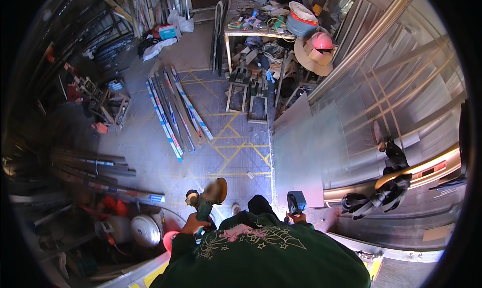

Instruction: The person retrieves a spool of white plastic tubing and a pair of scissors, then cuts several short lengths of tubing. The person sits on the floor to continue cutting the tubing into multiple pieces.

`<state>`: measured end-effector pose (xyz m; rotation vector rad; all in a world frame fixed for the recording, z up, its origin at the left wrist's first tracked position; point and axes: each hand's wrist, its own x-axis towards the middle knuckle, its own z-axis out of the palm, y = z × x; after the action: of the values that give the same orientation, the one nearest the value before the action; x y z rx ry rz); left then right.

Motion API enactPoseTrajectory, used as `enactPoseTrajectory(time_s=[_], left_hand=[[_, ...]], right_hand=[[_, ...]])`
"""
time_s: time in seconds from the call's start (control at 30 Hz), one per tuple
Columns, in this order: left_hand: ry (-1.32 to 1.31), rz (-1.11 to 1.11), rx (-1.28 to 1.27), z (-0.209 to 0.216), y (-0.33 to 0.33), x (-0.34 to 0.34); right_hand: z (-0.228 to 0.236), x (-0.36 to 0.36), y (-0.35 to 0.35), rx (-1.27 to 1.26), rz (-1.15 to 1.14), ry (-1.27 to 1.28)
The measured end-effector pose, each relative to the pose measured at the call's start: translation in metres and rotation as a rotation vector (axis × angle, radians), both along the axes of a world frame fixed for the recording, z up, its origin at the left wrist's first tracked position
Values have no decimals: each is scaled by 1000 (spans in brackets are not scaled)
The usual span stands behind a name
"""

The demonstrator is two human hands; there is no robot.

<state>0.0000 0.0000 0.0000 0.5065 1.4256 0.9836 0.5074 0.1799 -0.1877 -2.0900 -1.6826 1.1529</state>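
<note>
Left hand (192, 223): my fingers curl around the green power tool (205, 207).
Green power tool: nearer me than the long strips (174, 116), disc (223, 190) at its far end.
Right hand (297, 218): I'm grasping the dark blue block (296, 201), some fingers hidden.
Dark blue block: nearer me, right of the strips.

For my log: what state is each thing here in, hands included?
Left hand: closed around the grinder
Grinder: held; cannot tell whether running
Right hand: closed on the dark-blue block
Dark-blue block: held
Long strips: lying down, loosely spread
Bench: cluttered on top
Pink helmet: dome up
</note>
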Motion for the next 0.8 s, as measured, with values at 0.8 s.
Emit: enactPoseTrajectory(time_s=[0.8], left_hand=[[97, 23, -69, 22, 351, -217]], right_hand=[[4, -199, 363, -20, 5, -89]])
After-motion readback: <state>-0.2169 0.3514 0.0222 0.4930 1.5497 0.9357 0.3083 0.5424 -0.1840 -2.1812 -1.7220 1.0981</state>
